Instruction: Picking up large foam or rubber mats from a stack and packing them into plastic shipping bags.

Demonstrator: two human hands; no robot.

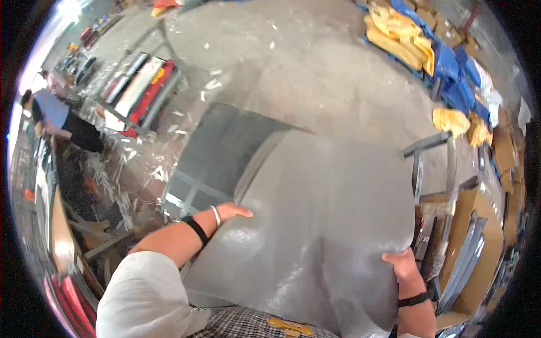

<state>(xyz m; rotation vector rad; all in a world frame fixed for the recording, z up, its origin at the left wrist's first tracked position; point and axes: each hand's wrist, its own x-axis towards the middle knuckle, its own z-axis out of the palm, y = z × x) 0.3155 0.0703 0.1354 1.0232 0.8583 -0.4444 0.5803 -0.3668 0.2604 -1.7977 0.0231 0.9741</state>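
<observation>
A wide, glossy grey sheet [338, 197], perhaps vinyl or leather-like, spreads in front of my body and sags in soft folds near me. My left hand [232, 212] grips its left edge, thumb on top and fingers hidden underneath. At the right edge my right hand [401, 262] holds the sheet the same way, its thumb showing on the surface. Beyond the left edge lies a dark grey flat panel [220, 141], partly covered by the sheet.
A metal cart [152, 101] with red, white and dark sheets stands at far left, near a person [62, 118]. White scraps [160, 172] litter the floor. To the right are a metal frame [448, 163], a cardboard box [490, 225] and piled blue and yellow bundles [400, 36].
</observation>
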